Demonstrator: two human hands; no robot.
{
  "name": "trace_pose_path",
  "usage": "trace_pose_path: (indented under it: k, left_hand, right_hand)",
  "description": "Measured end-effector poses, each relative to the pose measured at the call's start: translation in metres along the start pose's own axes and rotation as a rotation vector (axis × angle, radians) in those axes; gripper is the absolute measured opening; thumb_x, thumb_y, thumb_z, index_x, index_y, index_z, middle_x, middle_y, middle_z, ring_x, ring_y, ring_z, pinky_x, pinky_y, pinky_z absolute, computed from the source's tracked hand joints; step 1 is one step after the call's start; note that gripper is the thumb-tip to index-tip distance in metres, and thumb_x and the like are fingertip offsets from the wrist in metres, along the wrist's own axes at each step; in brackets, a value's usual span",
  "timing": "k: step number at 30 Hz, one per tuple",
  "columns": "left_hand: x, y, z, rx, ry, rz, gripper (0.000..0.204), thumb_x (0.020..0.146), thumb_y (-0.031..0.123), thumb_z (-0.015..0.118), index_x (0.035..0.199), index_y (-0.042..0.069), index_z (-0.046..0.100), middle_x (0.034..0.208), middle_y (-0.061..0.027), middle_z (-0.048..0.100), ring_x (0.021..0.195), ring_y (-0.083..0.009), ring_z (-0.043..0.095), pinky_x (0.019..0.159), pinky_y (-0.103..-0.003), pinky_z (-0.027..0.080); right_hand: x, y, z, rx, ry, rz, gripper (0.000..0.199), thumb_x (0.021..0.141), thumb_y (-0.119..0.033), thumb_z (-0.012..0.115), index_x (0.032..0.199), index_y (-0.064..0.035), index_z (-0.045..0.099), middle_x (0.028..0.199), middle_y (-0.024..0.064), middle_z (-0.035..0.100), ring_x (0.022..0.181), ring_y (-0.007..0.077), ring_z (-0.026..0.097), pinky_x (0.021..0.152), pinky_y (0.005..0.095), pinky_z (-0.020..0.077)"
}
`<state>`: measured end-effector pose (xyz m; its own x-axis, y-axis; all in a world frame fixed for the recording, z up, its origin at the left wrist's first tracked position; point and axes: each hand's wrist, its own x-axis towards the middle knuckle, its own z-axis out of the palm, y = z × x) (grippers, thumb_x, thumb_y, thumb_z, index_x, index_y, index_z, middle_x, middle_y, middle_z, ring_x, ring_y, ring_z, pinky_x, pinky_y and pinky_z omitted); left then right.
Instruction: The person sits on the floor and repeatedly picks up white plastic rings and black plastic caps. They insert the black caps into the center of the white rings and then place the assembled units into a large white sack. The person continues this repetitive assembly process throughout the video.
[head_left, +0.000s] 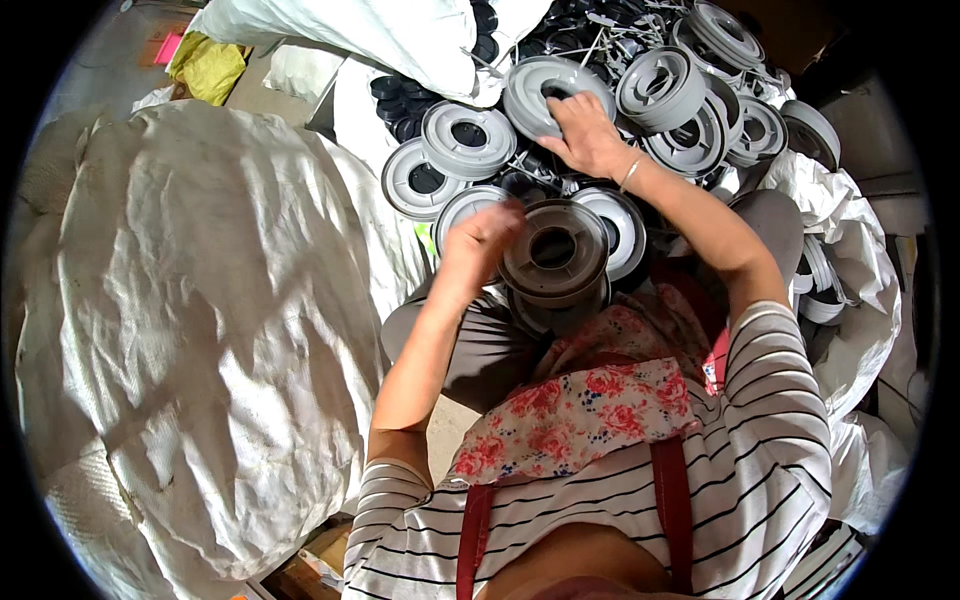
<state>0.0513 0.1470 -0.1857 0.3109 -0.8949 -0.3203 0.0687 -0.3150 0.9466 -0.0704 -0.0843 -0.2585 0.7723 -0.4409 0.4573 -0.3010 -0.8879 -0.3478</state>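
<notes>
My right hand [588, 138] grips a round grey plastic piece [530, 95], a ringed disc with a hole in its middle. Its fingers reach to the hole and the thumb lies on the near side. My left hand [484, 240] is blurred, with its fingers seemingly curled, beside a shaded grey ringed disc [552, 282] close to my lap. Whether it touches that disc or holds anything is unclear. More grey discs lie around: one [468, 140] beyond my left hand, another [612, 225] below my right wrist, and a thick one [660, 88] to the right.
Small black round parts [405, 105] and thin grey plastic sprues [600, 40] lie among the discs. A large white woven sack [200, 320] fills the left side. Another white sack [850, 290] with grey pieces stands at the right. Further back left lies a yellow bag [210, 70].
</notes>
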Motion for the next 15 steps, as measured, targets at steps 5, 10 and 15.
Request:
trace_pose_path:
  k: [5, 10, 15]
  left_hand:
    - [0.034, 0.022, 0.001, -0.669, 0.334, 0.088, 0.065, 0.085, 0.008, 0.061, 0.139, -0.004, 0.029, 0.136, -0.0232, 0.043, 0.120, -0.0261, 0.050, 0.104, -0.038, 0.037]
    - [0.036, 0.011, -0.016, -0.766, 0.249, 0.042, 0.042, 0.089, 0.014, 0.052, 0.124, -0.008, 0.045, 0.111, -0.0184, 0.061, 0.104, -0.0278, 0.060, 0.097, -0.040, 0.045]
    - [0.045, 0.006, -0.015, -0.589, 0.442, 0.074, 0.033, 0.089, 0.018, 0.062, 0.113, -0.002, 0.053, 0.104, -0.0149, 0.064, 0.095, -0.0237, 0.062, 0.090, -0.037, 0.048]
  right_hand:
    - [0.021, -0.030, -0.048, 2.110, -0.204, 0.821, 0.046, 0.098, -0.038, 0.040, 0.115, 0.0023, 0.054, 0.085, 0.0159, 0.066, 0.065, 0.0221, 0.065, 0.060, 0.0364, 0.0560]
    - [0.055, 0.026, 0.044, 0.670, -0.141, 0.567, 0.039, 0.088, -0.033, 0.057, 0.106, 0.0010, 0.059, 0.093, 0.0170, 0.066, 0.082, 0.0285, 0.062, 0.077, 0.0346, 0.0465]
    - [0.099, 0.066, 0.115, 0.276, -0.222, 0.513, 0.060, 0.076, -0.008, 0.052, 0.131, 0.0048, 0.033, 0.115, 0.0311, 0.055, 0.109, 0.0449, 0.053, 0.096, 0.0460, 0.0416]
